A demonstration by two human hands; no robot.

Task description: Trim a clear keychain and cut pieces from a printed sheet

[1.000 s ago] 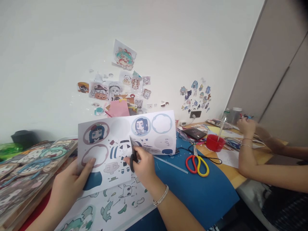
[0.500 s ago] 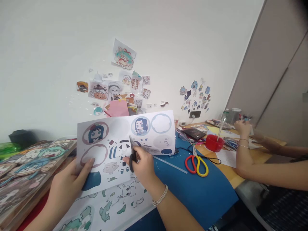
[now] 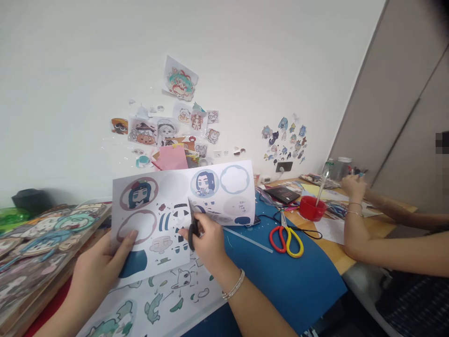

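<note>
My left hand (image 3: pixel 101 262) pinches the left edge of a white printed sheet (image 3: pixel 171 187), thumb on top. Cartoon figures, ovals and small dark shapes are printed on it. A slit runs up from its lower edge near the middle. My right hand (image 3: pixel 208 241) is closed round the black handles of a pair of scissors (image 3: pixel 192 231), whose blades lie in the slit. Under the held sheet lies another printed sheet (image 3: pixel 164 309) with green shapes and arrows. To the right of my right hand, scissors with red and yellow handles (image 3: pixel 286 241) lie on the blue mat (image 3: pixel 266 285).
A red cup (image 3: pixel 312 208) with a stick in it stands at the right. A co-worker's hand (image 3: pixel 354 189) is beyond it, beside jars. Flat cartoon pieces (image 3: pixel 45 238) lie in a case at the left. Behind the desk rises a white wall (image 3: pixel 228 70) with stuck-on cutouts.
Both my hands, the sheet and the black scissors look almost still. The co-worker's hand at the right has shifted slightly.
</note>
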